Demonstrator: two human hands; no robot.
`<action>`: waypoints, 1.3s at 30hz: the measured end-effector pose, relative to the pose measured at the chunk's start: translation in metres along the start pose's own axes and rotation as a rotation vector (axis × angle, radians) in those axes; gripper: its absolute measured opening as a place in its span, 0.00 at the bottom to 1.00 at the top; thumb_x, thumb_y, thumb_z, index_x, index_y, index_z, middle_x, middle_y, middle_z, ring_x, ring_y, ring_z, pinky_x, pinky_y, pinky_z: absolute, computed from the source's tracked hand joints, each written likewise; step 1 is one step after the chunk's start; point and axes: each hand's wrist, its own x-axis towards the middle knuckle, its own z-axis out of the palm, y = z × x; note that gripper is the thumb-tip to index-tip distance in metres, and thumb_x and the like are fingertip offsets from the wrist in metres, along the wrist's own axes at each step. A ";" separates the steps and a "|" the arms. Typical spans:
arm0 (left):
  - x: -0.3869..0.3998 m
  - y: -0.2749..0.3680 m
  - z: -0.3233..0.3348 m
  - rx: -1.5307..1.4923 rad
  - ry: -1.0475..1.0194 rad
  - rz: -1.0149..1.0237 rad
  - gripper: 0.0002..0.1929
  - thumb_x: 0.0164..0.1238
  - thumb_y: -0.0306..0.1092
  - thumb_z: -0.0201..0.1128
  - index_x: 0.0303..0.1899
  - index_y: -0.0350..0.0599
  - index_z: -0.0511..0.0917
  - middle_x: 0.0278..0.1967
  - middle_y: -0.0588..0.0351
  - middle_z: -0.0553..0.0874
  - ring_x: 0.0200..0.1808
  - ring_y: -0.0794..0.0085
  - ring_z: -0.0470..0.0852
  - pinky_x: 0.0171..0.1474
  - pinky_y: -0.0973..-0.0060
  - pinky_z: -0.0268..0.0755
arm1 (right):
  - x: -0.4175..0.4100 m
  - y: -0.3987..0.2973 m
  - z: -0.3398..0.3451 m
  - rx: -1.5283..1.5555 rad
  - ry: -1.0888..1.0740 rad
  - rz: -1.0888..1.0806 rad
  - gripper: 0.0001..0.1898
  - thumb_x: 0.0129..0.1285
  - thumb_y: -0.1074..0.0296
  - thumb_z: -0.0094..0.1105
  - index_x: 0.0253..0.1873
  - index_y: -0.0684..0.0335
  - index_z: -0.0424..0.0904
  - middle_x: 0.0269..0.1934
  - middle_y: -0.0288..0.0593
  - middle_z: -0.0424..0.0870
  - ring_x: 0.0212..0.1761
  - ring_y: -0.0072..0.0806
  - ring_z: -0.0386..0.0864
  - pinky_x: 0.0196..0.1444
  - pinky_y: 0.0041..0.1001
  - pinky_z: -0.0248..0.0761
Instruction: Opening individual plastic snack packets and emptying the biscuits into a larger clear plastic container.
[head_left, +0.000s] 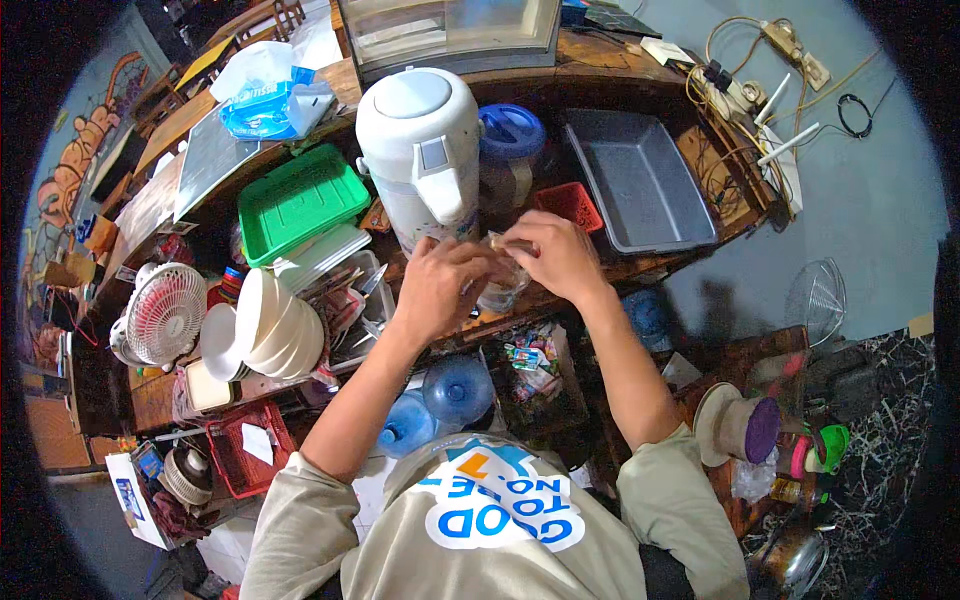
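Note:
Both of my hands are raised over the counter, just in front of a white pump-top thermos (418, 150). My left hand (442, 285) has its fingers bent at a thin clear plastic bag or wrapper (504, 289), partly hidden by the hands and blurred. My right hand (553, 251) pinches the upper part of the same plastic between thumb and fingers. Whether my left fingers also grip it cannot be made out. Behind my right hand are a red plastic basket (568, 206) and a jug with a blue lid (512, 131).
A grey plastic tray (645, 180) lies at the right, a green tray (300, 202) at the left. Stacked white bowls (277, 330), a small fan (166, 313) and a cutlery container (367, 300) stand left. Blue water bottles (457, 390) are below the counter edge.

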 end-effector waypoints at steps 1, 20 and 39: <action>-0.002 0.001 0.004 0.002 0.000 -0.006 0.13 0.63 0.38 0.65 0.49 0.57 0.86 0.48 0.66 0.88 0.48 0.67 0.82 0.52 0.59 0.67 | -0.001 0.000 -0.002 0.003 -0.004 -0.003 0.11 0.58 0.67 0.68 0.46 0.57 0.87 0.42 0.44 0.88 0.45 0.44 0.85 0.47 0.39 0.78; -0.018 0.031 0.033 0.090 -0.067 -0.321 0.18 0.68 0.42 0.59 0.56 0.48 0.78 0.54 0.54 0.82 0.55 0.58 0.79 0.58 0.54 0.65 | -0.028 -0.008 0.014 -0.119 -0.219 0.117 0.16 0.69 0.71 0.53 0.59 0.57 0.82 0.58 0.45 0.84 0.48 0.42 0.86 0.50 0.39 0.79; -0.104 0.044 0.058 -0.394 -0.056 -0.158 0.31 0.62 0.28 0.66 0.69 0.51 0.70 0.74 0.46 0.67 0.67 0.46 0.74 0.68 0.55 0.69 | -0.084 0.027 0.129 0.694 0.258 0.424 0.50 0.47 0.70 0.81 0.74 0.66 0.58 0.69 0.52 0.71 0.69 0.38 0.72 0.70 0.37 0.66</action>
